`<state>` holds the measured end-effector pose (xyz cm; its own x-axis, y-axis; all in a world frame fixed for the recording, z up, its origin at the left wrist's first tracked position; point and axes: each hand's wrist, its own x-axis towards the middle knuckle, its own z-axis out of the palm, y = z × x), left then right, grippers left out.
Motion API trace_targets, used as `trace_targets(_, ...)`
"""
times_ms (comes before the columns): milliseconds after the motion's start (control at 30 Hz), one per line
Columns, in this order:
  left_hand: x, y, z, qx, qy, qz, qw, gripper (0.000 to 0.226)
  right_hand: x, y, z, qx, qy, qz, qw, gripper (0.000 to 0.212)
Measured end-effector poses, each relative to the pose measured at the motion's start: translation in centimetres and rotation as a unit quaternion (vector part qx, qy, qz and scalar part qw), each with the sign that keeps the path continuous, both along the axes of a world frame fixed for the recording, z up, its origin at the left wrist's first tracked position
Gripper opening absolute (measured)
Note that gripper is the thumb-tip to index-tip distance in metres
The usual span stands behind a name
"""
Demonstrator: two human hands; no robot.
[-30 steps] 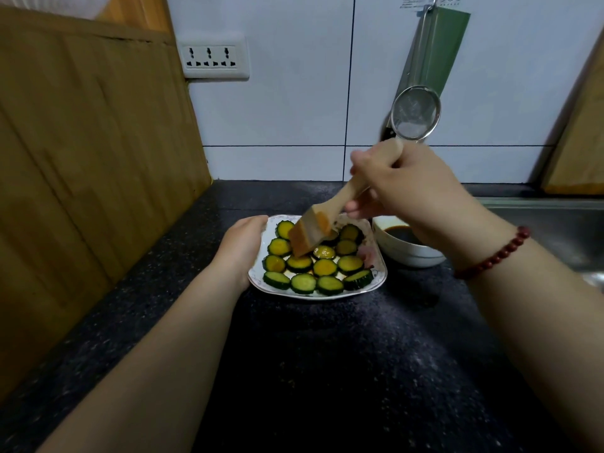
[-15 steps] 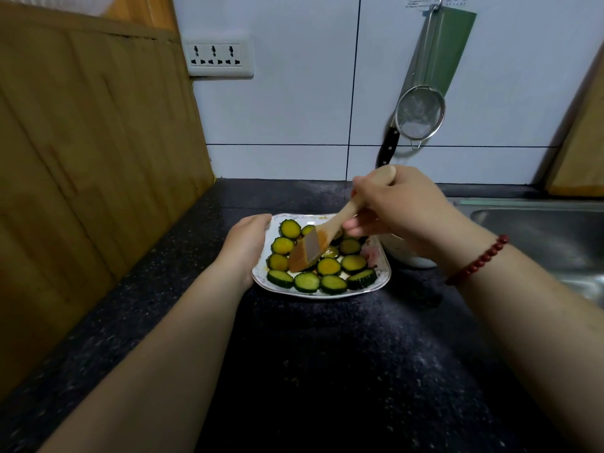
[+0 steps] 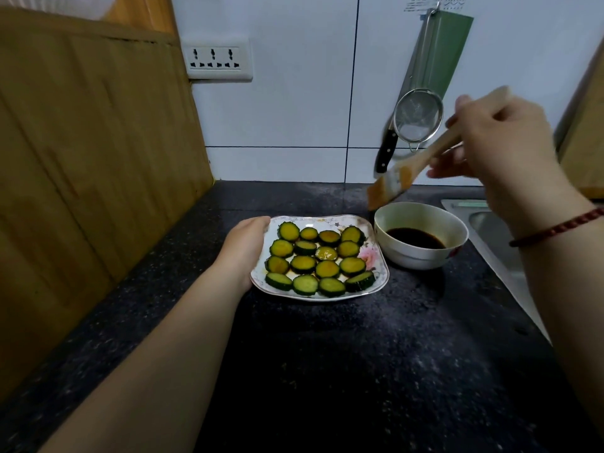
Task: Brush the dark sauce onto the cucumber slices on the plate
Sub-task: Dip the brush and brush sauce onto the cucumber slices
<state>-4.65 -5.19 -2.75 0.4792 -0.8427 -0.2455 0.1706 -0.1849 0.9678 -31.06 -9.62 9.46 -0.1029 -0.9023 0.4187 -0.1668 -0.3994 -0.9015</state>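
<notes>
A white flowered plate (image 3: 367, 291) sits on the dark counter and carries several cucumber slices (image 3: 318, 258) in rows, many glazed brown. My left hand (image 3: 243, 248) grips the plate's left rim. To the right of the plate stands a white bowl (image 3: 421, 256) with dark sauce (image 3: 415, 238) in it. My right hand (image 3: 500, 152) holds a wooden brush (image 3: 392, 184) by its handle, raised in the air. Its wet bristles hang just above the bowl's far left rim, clear of the plate.
A wooden board (image 3: 91, 178) leans along the left wall. A strainer (image 3: 418, 116), a knife (image 3: 385, 150) and a green sheet (image 3: 438, 57) hang on the tiled wall behind the bowl. A steel sink (image 3: 490, 230) lies at the right. A socket strip (image 3: 215, 60) is on the wall.
My right hand has lifted the brush off the cucumber slices and swung it up and to the right, over the sauce bowl. My left hand has stayed on the plate's rim.
</notes>
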Motion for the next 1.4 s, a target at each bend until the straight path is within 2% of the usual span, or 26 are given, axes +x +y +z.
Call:
trace_targets(133,-0.1,0.1,0.1,-0.001,-0.009,0.001,1.000,0.033,-0.9,0.2,0.2,-0.068,0.092,-0.057,0.992,0.046)
trace_targets(200,-0.2,0.1,0.1,0.000,-0.009,0.004,1.000,0.032,-0.7,0.1,0.1,-0.082,0.152,-0.070,0.982,0.045)
trace_targets(300,-0.2,0.1,0.0,-0.001,-0.006,0.003,1.000,0.031,-0.3,-0.4,-0.4,-0.049,0.255,-0.075,0.963,0.042)
trace_targets(467,0.0,-0.1,-0.1,-0.005,-0.006,0.002,1.000,0.031,0.5,-1.3,-2.7,0.029,0.349,-0.032,0.936,0.040)
trace_targets(600,0.0,-0.1,0.0,-0.002,-0.007,0.002,1.000,0.029,0.3,-1.9,-3.4,0.039,0.344,-0.039,0.937,0.034)
trace_targets(1100,0.2,-0.4,-0.2,0.014,-0.019,0.002,1.000,0.028,0.2,-2.4,-4.0,0.059,0.345,-0.035,0.936,0.037)
trace_targets(1400,0.4,-0.5,-0.4,0.009,-0.016,0.007,1.000,0.024,0.9,-2.5,-4.6,0.021,0.368,-0.028,0.929,0.037)
